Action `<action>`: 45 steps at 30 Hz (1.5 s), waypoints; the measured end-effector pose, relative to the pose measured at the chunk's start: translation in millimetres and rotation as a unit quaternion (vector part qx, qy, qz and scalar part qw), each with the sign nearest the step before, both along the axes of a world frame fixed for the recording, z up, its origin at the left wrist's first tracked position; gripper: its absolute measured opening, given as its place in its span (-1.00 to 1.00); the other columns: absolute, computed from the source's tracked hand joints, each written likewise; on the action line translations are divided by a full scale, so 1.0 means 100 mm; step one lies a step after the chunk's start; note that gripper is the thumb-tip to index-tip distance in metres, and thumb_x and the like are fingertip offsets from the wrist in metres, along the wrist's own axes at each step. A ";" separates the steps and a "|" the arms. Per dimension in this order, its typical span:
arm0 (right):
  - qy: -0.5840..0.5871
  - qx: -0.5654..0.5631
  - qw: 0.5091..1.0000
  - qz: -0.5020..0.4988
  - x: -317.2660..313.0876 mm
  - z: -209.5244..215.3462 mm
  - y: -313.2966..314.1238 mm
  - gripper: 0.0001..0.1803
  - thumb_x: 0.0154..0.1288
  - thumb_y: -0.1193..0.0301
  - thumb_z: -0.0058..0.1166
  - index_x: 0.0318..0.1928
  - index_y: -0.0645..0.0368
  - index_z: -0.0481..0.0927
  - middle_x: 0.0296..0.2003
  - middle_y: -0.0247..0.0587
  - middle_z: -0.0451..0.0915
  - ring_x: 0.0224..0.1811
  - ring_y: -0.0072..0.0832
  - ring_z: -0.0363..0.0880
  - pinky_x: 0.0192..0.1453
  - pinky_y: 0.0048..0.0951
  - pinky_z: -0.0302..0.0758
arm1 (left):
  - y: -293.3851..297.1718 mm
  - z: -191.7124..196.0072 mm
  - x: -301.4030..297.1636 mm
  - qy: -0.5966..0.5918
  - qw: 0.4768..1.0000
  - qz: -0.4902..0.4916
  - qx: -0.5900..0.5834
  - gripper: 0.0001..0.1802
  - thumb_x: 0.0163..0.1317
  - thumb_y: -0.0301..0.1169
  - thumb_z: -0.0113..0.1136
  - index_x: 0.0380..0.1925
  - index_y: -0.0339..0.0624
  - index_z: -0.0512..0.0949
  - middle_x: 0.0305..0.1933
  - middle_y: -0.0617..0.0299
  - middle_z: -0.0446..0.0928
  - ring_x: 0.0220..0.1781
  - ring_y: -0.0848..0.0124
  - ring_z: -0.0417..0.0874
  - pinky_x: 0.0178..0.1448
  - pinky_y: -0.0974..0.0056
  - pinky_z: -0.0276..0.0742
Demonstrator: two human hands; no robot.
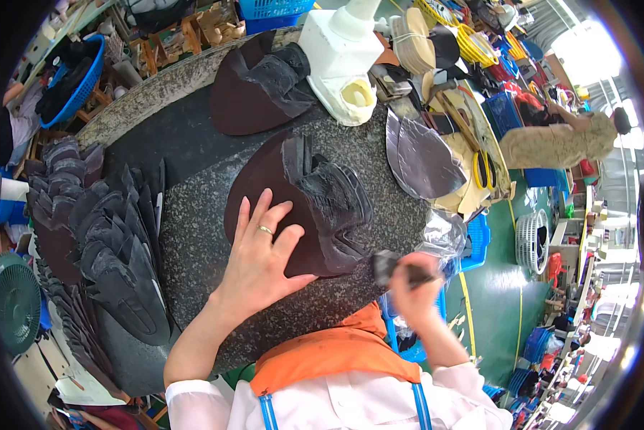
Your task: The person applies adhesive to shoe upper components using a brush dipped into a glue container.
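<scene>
Tabletop (214, 251) looks like speckled stone, prob. polished-ish w/ a grainy pattern. Brown piece (261, 183) mid-clock is leather-like, matt & smooth, but its black folded part (336, 193) is wrinkly, scuffed. Stacked pieces (125, 244) @ 9 o'clock: same matt stuff. 12 o'clock: white dispenser (340, 46), smooth, hard plastic-looking. 2 o'clock: dark sheet (422, 161), v. glossy, creased. 3 o'clock: crinkly clear plastic (444, 233). 6 o'clock: orange cloth (329, 355), soft, matt.
</scene>
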State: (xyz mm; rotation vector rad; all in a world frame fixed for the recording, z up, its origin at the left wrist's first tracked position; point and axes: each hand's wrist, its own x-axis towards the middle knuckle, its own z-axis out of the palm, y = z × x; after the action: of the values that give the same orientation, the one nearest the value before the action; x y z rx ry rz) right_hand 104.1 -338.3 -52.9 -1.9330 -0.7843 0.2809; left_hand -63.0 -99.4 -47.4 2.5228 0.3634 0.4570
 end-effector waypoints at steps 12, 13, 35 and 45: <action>-0.279 0.009 0.955 0.100 1.91 -0.07 2.06 -0.79 0.26 0.39 0.26 -0.14 0.22 0.73 -0.34 -0.03 0.67 -0.25 -0.07 0.58 -0.06 -0.21 0.53 | 0.28 0.33 -0.01 -0.029 0.963 -0.003 -0.268 -0.58 0.22 -0.65 0.11 0.11 -0.30 0.56 0.10 -0.15 0.62 0.28 0.03 0.61 0.48 0.00 0.37; -0.297 -0.031 0.950 0.096 1.92 -0.03 2.12 -0.82 0.26 0.38 0.25 -0.20 0.22 0.71 -0.35 -0.04 0.66 -0.23 -0.05 0.57 -0.04 -0.18 0.52 | 0.39 0.37 -0.11 -0.013 0.928 0.102 -0.359 -0.57 0.26 -0.68 0.04 0.14 -0.28 0.58 0.16 -0.07 0.62 0.29 0.19 0.61 0.47 0.09 0.38; -0.218 -0.067 0.968 0.106 1.86 -0.12 2.34 -0.77 0.28 0.31 0.21 -0.20 0.23 0.73 -0.31 0.00 0.67 -0.10 0.00 0.58 0.05 -0.07 0.49 | 2.57 -0.71 1.00 0.088 0.889 0.422 -0.156 -0.25 0.06 0.02 0.46 0.16 -0.25 0.61 0.25 -0.23 0.55 0.27 -0.20 0.52 0.34 -0.07 0.42; -0.243 -0.065 0.958 0.139 1.91 -0.09 2.28 -0.73 0.30 0.30 0.22 -0.13 0.25 0.72 -0.30 -0.07 0.66 -0.06 -0.10 0.58 0.05 -0.12 0.50 | 2.67 -0.86 1.06 -0.142 0.913 0.282 -0.257 -0.56 0.00 -0.67 0.28 -0.02 -0.37 0.58 -0.13 0.12 0.66 -0.08 0.31 0.68 0.06 0.22 0.56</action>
State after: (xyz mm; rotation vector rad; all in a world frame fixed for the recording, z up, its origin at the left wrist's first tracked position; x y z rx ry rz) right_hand 294.6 -110.5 -62.3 -2.0399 -1.3978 0.0184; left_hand 42.9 167.6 -133.3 1.7810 0.9665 0.8118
